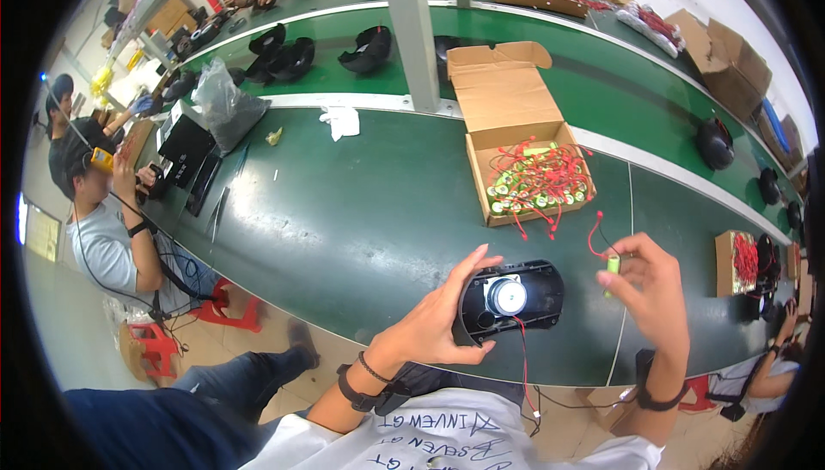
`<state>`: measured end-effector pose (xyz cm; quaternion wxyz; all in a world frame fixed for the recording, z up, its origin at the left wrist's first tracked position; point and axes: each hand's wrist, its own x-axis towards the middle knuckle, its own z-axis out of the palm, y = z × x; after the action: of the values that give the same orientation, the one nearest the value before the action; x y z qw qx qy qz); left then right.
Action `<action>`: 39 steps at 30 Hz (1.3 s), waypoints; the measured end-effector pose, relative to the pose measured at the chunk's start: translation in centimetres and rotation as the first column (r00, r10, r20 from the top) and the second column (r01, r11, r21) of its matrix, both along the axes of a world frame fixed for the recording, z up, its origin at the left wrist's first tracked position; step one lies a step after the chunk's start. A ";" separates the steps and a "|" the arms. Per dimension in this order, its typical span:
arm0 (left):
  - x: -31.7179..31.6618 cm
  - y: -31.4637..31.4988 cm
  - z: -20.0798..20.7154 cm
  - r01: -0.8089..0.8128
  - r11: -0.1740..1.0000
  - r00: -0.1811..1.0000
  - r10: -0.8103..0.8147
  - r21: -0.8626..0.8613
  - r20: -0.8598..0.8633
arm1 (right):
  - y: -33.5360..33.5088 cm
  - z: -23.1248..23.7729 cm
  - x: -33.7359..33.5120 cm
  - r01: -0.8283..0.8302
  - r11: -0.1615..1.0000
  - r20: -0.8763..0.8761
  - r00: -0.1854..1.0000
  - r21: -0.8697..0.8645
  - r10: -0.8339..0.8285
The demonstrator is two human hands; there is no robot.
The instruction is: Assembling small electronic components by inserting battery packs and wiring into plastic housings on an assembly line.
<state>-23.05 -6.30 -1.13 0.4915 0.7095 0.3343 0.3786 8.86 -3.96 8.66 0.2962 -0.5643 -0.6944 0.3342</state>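
Note:
My left hand (443,320) grips the left end of a black plastic housing (547,294), thumb and fingers on its two long sides. Inside the housing sits a round silver speaker (508,296) with a bright face, and a red wire (525,358) hangs from it over the table's front edge. To the right, apart from the housing, my right hand (644,285) pinches a small green cylindrical battery (613,265). A red and black lead with a red connector (599,216) sticks up from the battery.
Beyond the housing stands an open cardboard box (481,180) of green batteries with tangled red leads. A metal post (411,49) rises behind it. Black rounded shells (367,49) rest on the green conveyor (593,75). A smaller carton (730,255) is at right. Co-workers sit left and far.

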 end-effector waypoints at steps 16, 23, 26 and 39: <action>0.3 0.1 -0.1 0.029 0.999 0.997 -0.031 0.039 0.070 | -3.8 -4.1 -10.3 -0.059 0.981 -0.461 0.876 0.183 0.138; 0.3 0.0 -0.2 0.031 0.999 0.998 -0.031 0.017 0.062 | -4.2 -4.3 -10.3 -0.145 0.941 -0.190 0.959 0.306 0.209; 0.2 0.0 -0.3 0.036 0.999 0.998 -0.037 0.008 0.058 | -4.1 -4.2 -10.4 -0.244 0.866 0.005 0.963 0.437 0.269; -0.1 0.8 0.1 0.167 0.977 0.979 -0.148 -0.135 0.141 | -3.3 -1.0 -7.6 -0.329 0.893 0.302 0.924 0.307 0.237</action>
<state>-23.14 -5.52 -1.05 0.5913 0.6697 0.2712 0.3582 1.24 -7.28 7.70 0.2478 -0.4323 -0.8505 0.1684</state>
